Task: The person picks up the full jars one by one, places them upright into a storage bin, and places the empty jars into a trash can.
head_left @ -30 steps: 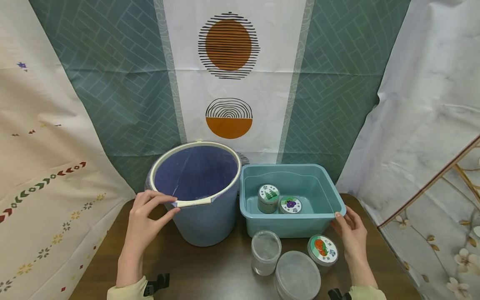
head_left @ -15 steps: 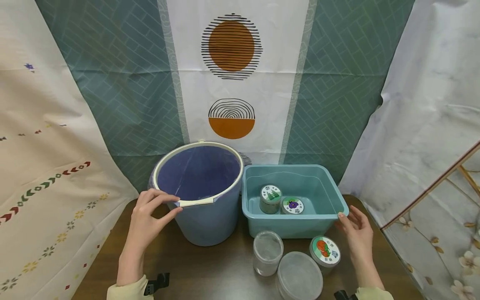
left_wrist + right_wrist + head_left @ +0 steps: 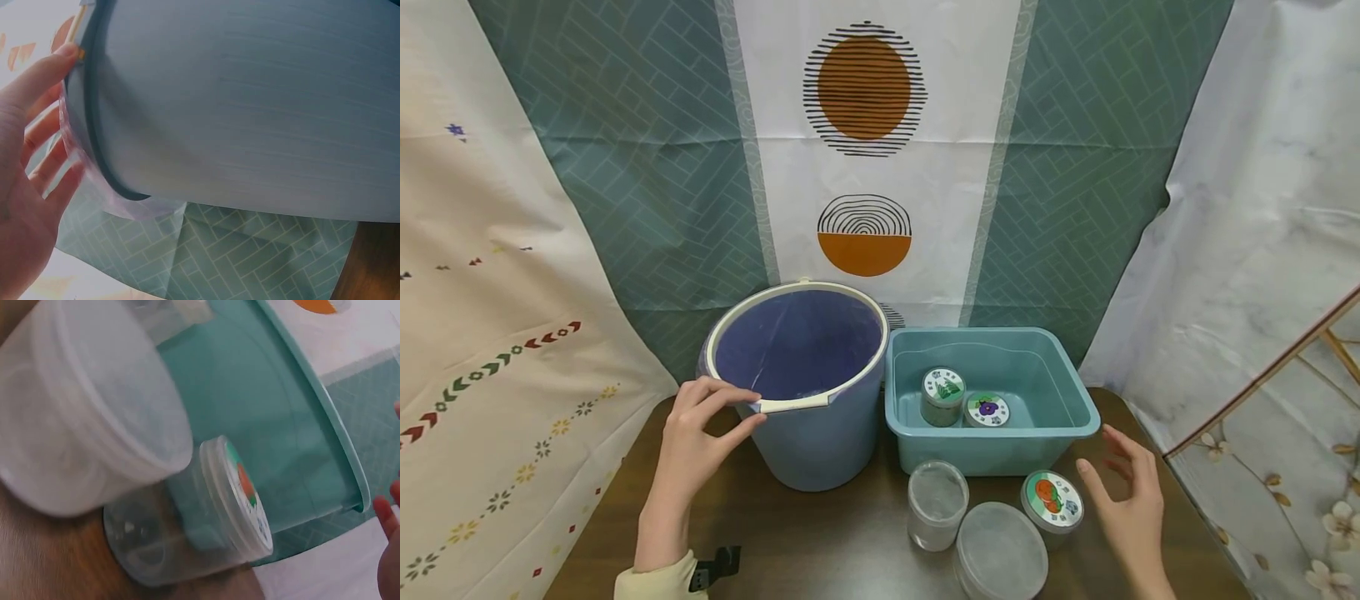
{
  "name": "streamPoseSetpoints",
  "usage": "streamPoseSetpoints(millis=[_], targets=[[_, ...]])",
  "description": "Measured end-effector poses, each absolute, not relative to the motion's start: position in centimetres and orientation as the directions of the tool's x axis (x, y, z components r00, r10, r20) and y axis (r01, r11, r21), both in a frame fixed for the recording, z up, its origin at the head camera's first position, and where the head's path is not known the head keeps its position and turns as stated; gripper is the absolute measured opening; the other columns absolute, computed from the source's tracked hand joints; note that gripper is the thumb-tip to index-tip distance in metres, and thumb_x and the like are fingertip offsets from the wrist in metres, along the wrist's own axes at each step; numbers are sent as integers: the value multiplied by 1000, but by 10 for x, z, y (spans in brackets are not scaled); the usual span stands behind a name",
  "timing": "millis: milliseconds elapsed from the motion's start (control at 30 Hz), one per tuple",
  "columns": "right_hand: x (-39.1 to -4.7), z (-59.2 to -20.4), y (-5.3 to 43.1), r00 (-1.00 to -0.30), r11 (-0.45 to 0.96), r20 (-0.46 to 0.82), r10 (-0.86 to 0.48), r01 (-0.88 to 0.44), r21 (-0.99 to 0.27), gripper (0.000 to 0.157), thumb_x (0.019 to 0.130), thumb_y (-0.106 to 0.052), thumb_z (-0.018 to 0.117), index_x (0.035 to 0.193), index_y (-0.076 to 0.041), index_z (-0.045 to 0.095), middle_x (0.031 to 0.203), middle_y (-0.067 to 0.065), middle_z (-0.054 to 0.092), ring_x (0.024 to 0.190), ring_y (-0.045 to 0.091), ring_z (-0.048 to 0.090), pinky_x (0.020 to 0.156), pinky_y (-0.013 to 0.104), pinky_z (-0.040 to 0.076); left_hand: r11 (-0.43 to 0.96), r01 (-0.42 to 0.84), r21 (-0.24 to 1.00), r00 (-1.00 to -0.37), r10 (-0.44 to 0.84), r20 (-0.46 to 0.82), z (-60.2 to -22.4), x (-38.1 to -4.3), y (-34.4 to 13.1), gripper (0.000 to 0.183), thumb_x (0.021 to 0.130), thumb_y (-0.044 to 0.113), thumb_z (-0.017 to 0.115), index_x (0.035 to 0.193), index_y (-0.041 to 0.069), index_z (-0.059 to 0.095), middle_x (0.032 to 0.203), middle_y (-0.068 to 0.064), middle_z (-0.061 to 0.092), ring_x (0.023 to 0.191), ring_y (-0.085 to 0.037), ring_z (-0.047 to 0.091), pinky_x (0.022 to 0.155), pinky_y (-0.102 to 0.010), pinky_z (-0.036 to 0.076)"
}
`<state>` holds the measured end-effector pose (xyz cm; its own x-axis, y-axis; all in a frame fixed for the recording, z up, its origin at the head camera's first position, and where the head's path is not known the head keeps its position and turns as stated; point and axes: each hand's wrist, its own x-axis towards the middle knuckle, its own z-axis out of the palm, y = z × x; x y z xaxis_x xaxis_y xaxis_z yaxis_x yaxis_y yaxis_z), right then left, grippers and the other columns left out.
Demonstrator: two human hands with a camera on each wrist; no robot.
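Note:
My left hand point(image 3: 692, 442) pinches the front rim of a blue trash can point(image 3: 805, 450) lined with a thin plastic bag, by the cream clip on its ring. In the left wrist view the thumb lies on that rim with the fingers behind it. My right hand point(image 3: 1127, 500) is held off the front right corner of a teal plastic basin point(image 3: 992, 454), touching nothing, fingers spread and slightly bent. Inside the basin stand a jar with a green leaf label point(image 3: 942, 387) and a jar with a purple label point(image 3: 987, 410). Nearest the right hand is a jar with an orange-fruit label point(image 3: 1052, 500).
In front of the basin stand a narrow clear jar point(image 3: 937, 504) and a wider clear jar point(image 3: 1002, 550) with a frosted lid. All rest on a dark wooden table point(image 3: 820, 542). Patterned cloths point(image 3: 1075, 150) hang behind and at both sides.
My right hand has let go of the basin's corner and moved down and to the right, its fingers spreading. The left hand stays at the trash can's rim.

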<state>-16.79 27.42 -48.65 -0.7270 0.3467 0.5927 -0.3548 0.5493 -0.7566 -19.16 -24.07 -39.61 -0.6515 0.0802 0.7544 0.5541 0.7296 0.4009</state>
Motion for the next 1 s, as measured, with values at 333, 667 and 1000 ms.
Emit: streamPoseSetpoints(millis=[333,667,1000], targets=[[-166,-489,285,-677,601,694,-245,-668,-439,71,61,3,87,128,-6,64,126,4,59,122,1,45,104,7,29,719,585,376,-607,81,790,-396,-193,-239,43,56,3,92,92,20,77,87,-2,62,96,-16,48,89,-16,31],[-172,-487,291,-731,665,469,-496,-667,-337,70,74,-19,87,136,-28,57,132,-5,58,121,-1,42,97,11,36,719,579,385,-618,80,782,-398,-193,-240,42,56,3,93,92,19,77,88,-2,62,97,-17,48,90,-16,31],[-190,-487,291,-621,603,356,-698,-778,-176,60,78,-31,83,132,-35,57,127,-12,60,113,3,49,84,30,48,717,581,386,-613,73,787,-397,-192,-238,43,56,3,93,92,20,77,87,0,61,96,-15,48,88,-16,32]])
